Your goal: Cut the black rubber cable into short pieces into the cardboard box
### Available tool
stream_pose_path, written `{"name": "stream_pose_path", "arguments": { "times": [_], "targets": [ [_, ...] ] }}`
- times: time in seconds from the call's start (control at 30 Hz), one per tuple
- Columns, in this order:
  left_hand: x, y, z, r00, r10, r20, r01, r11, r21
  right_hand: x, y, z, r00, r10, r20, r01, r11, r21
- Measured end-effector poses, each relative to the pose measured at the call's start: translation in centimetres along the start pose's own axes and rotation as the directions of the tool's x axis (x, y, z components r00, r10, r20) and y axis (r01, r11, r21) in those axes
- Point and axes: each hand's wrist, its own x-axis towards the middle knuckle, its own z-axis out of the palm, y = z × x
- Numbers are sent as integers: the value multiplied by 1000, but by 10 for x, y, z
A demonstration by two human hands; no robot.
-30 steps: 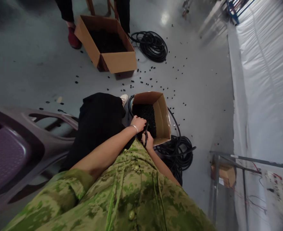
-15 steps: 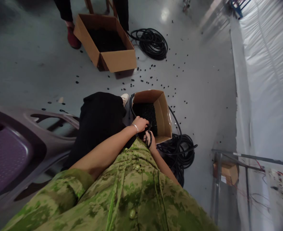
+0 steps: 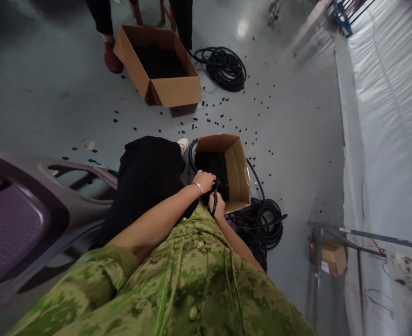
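Scissors (image 3: 215, 199) in the right hand (image 3: 219, 204) have just drawn in from spread loops to narrow, perhaps one snip made; the left hand (image 3: 204, 179) seems to grip black hose (image 3: 191, 157) over the near box (image 3: 240, 175); knuckles hide hose end and blades; farther off, a co-worker's legs (image 3: 101, 16) are cut off above.

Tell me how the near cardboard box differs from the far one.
The far box looks larger than the near box. The left hand and right hand are at the near box; no hand shows at the far box. The far box stands by a red shoe, the near box by a white shoe. Both are open, brown, with black contents.
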Motion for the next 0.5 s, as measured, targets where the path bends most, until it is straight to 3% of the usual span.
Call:
{"name": "stream_pose_path", "arguments": {
  "times": [0.23, 0.4, 0.5],
  "targets": [
    [3, -4, 6, 999, -26, -19, 26, 1000, -13, 4, 6, 4, 998, -55, -26, 53, 997, -59],
    [3, -5, 8, 999, -16, 36, 14, 998, 54, 4, 12, 7, 994, 55, -89, -51, 997, 53],
    [2, -3, 6, 999, -9, 44, 7, 998, 61, 4, 14, 8, 990, 127, -68, -117, 984, 137]
  ]
}}
